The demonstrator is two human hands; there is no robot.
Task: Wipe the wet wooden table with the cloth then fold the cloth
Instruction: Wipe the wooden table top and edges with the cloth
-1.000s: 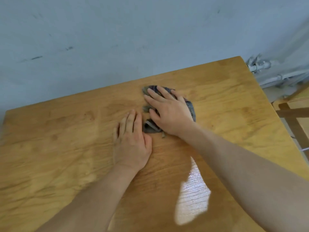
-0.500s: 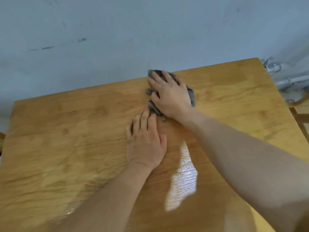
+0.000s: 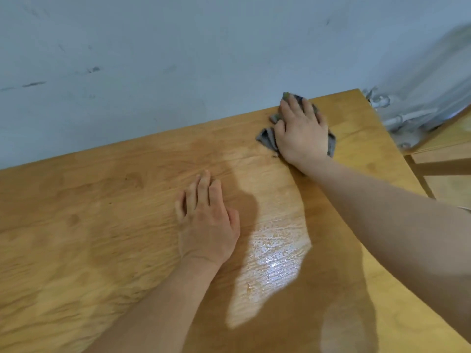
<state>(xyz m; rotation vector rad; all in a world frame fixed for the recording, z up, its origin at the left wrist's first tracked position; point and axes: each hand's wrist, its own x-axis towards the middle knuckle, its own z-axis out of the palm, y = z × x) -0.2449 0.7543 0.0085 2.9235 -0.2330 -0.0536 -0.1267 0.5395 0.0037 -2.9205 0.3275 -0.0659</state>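
The wooden table [image 3: 102, 225] fills most of the view, with a shiny wet patch [image 3: 272, 258] near the middle. A crumpled grey cloth [image 3: 267, 138] lies near the table's far right edge against the wall. My right hand [image 3: 300, 133] presses flat on the cloth, covering most of it; only its edges show. My left hand [image 3: 204, 217] rests palm down on the bare wood at the centre, fingers together, holding nothing.
A pale blue wall [image 3: 178, 59] runs right behind the table's far edge. Grey pipes [image 3: 407, 118] stand at the far right corner. A wooden chair or frame [image 3: 443, 164] sits beside the table's right edge.
My right hand has slid the cloth away from my left hand, toward the far right corner of the table. The left hand stayed flat on the wood.
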